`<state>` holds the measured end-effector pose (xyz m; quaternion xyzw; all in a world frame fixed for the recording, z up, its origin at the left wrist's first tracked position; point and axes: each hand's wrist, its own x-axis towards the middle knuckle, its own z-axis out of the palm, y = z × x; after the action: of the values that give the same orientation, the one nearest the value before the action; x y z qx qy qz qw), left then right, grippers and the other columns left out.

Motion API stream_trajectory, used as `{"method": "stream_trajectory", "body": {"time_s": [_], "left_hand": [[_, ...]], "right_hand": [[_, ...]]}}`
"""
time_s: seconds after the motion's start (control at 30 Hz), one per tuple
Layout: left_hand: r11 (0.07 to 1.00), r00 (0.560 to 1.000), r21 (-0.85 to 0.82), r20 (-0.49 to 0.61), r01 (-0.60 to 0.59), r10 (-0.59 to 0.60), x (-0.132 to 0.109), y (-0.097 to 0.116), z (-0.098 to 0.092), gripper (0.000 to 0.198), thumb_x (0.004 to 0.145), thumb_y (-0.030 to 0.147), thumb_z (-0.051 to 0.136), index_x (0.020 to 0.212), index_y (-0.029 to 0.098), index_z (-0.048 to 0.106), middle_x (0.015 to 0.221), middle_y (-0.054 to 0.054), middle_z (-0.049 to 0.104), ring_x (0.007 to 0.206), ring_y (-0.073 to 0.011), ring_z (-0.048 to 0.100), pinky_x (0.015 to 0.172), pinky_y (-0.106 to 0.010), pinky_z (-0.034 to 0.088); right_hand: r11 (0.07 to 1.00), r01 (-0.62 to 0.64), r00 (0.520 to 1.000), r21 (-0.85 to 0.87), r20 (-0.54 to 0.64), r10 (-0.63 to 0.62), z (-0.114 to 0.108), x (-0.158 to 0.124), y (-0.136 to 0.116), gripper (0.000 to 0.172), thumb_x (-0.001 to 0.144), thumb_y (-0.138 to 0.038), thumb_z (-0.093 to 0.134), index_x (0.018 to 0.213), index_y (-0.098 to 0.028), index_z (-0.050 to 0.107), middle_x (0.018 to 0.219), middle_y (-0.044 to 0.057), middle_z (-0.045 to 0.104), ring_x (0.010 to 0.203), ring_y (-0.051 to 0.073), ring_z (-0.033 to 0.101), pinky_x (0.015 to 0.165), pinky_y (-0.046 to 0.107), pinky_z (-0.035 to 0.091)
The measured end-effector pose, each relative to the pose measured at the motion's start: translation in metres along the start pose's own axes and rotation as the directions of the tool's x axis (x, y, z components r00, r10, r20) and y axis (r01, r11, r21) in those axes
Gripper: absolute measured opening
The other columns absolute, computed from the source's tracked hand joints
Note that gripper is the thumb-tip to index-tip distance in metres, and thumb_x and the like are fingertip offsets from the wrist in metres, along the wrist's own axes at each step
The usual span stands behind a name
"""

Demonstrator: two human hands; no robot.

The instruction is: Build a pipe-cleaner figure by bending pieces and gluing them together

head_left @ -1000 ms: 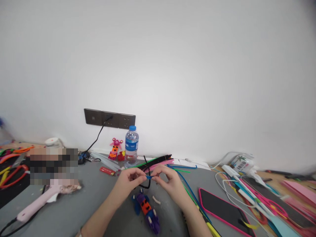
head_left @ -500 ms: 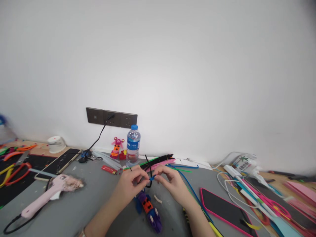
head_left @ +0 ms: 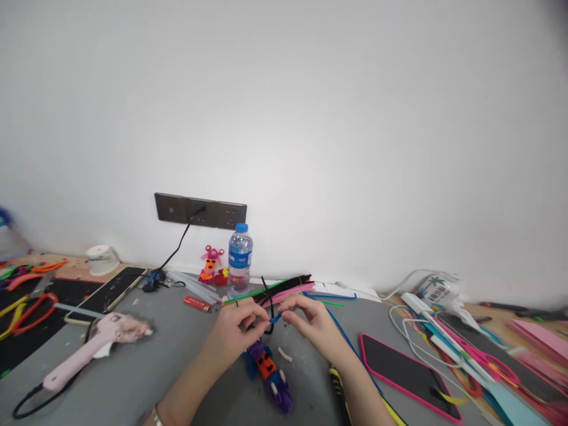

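Between the fingertips of my left hand is a short, curved blue pipe cleaner piece, pinched at its left end. My right hand is at the piece's other end, thumb and index finger slightly apart and very close to it. A bent black pipe cleaner shows behind the fingers; whether a hand touches it I cannot tell. Below my hands lies a purple and orange fuzzy figure with dark blue parts, its top partly covered by the left hand. A small pale strip lies beside it.
A pink glue gun lies at left near scissors. A water bottle and a small orange-pink figure stand at the back. Loose pipe cleaners lie behind my hands. At right are a pink-edged phone and a yellow-black handle.
My right fingertips have drawn slightly right and parted, so more of the blue piece shows. The left hand keeps its pinch. The view has shifted slightly.
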<state>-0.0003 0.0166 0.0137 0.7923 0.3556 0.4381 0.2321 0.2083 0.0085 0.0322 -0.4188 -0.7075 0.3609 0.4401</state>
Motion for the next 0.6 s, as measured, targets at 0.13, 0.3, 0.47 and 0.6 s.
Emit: {"method": "stream_trajectory", "body": {"time_s": [0.13,0.3,0.47,0.6], "left_hand": [[0.999,0.994,0.025,0.102,0.033,-0.036,0.000,0.000,0.002,0.011,0.082,0.013,0.061,0.077,0.019,0.070,0.058,0.007,0.037,0.056,-0.0112,0.047,0.058,-0.021,0.035],[0.993,0.970,0.119,0.241,-0.005,-0.024,-0.004,0.005,0.013,0.014,0.078,0.008,0.064,0.076,0.020,0.070,0.063,0.004,0.050,0.064,-0.0138,0.052,0.061,-0.023,0.036],[0.978,0.954,0.195,0.300,-0.080,0.019,-0.008,0.005,0.026,0.012,0.079,0.009,0.066,0.077,0.021,0.070,0.065,0.002,0.057,0.069,-0.0167,0.054,0.067,-0.026,0.036],[0.975,0.952,0.216,0.306,-0.052,-0.017,-0.011,0.003,0.034,0.014,0.080,0.007,0.066,0.080,0.021,0.070,0.066,0.002,0.059,0.066,-0.0161,0.053,0.066,-0.027,0.035]], "right_hand": [[0.988,-0.119,0.990,-0.100,-0.089,0.110,-0.025,-0.004,0.016,0.022,0.087,-0.037,0.056,0.089,-0.018,0.066,0.075,0.003,0.065,0.066,0.017,0.058,0.061,0.027,0.044],[0.788,-0.378,0.924,-0.486,-0.141,0.356,-0.049,-0.014,0.041,0.008,0.077,-0.020,0.057,0.074,-0.018,0.064,0.066,0.001,0.062,0.064,0.017,0.058,0.061,0.026,0.041],[0.621,-0.515,0.852,-0.591,-0.273,0.447,-0.056,-0.019,0.053,0.015,0.073,-0.010,0.056,0.078,-0.019,0.068,0.075,0.005,0.067,0.071,0.021,0.062,0.062,0.027,0.039],[0.517,-0.582,0.795,-0.627,-0.307,0.523,-0.055,-0.021,0.060,0.017,0.066,-0.008,0.064,0.076,-0.020,0.069,0.074,0.006,0.068,0.070,0.022,0.063,0.058,0.026,0.034]]}}
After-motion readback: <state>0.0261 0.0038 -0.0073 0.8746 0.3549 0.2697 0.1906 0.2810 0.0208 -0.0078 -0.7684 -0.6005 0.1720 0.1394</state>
